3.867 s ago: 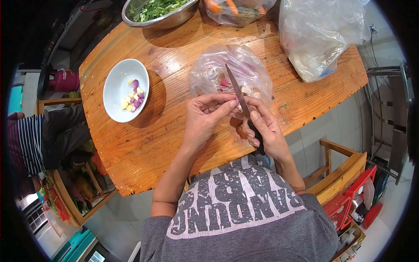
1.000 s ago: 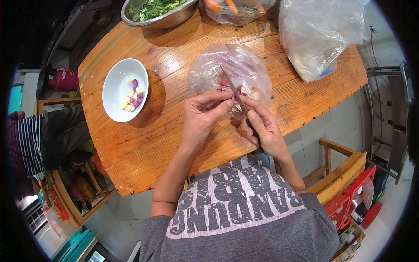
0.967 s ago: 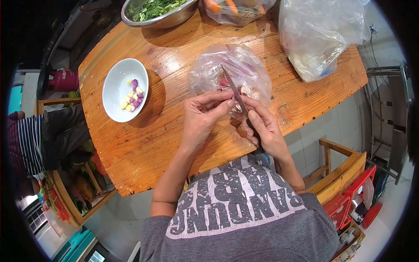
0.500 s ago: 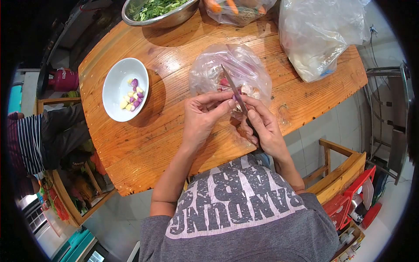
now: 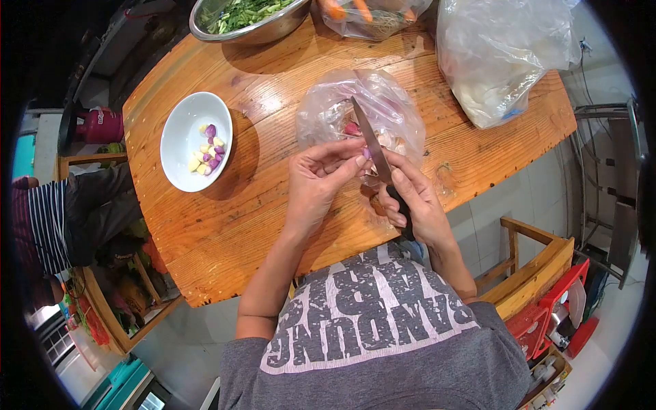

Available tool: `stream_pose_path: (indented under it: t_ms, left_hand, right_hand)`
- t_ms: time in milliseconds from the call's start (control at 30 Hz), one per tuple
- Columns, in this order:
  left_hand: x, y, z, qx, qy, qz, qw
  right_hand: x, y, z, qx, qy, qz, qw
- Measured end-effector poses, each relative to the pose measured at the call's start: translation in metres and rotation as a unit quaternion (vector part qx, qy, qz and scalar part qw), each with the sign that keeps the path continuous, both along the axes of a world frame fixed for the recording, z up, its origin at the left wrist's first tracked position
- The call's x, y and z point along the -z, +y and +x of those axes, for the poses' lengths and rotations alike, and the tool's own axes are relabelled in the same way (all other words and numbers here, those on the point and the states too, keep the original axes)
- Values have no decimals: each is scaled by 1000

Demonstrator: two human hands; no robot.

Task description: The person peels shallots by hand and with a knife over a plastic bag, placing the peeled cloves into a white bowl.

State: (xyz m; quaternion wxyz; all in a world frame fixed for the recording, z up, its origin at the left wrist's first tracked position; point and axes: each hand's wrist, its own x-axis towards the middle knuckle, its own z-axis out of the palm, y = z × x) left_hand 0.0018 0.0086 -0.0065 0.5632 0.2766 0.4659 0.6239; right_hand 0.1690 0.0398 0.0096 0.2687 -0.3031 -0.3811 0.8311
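Between the thumb and fingers of my left hand (image 5: 320, 179) is a small purple shallot (image 5: 367, 153), mostly covered by the fingertips. My right hand (image 5: 415, 197) grips a knife (image 5: 372, 140) by its black handle, the blade pointing away from me and lying close beside the shallot. Just beyond both hands spreads a clear plastic bag (image 5: 389, 96) with reddish shallots and loose skins in it. To the left, a white oval bowl (image 5: 179, 154) holds several peeled shallots and garlic cloves (image 5: 207, 157).
A metal bowl of chopped greens (image 5: 249, 17) stands at the table's far edge. Beside it lie a bag of carrots (image 5: 369, 15) and a large plastic bag (image 5: 502, 61). A wooden stool (image 5: 529, 263) is at the right. Another person (image 5: 61, 219) stands at the left.
The knife has turned in my right hand, so the flat of its blade and its black handle show more. My left hand stays nearly still with the shallot.
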Motion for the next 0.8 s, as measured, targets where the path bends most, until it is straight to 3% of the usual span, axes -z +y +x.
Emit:
stream_pose_path:
  t_ms: [167, 367, 567, 800]
  left_hand:
    - [-2, 0, -3, 16, -19, -6, 1000]
    - [1, -2, -4, 18, 50, -1, 999]
    - [-1, -1, -12, 76, -63, -27, 995]
    - [-7, 1, -12, 65, -79, -37, 994]
  right_hand:
    - [1, 1, 3, 3, 9, -53, 999]
    - [6, -1, 4, -13, -18, 27, 999]
    - [3, 3, 10, -28, 15, -36, 999]
    - [8, 5, 15, -38, 52, -74, 995]
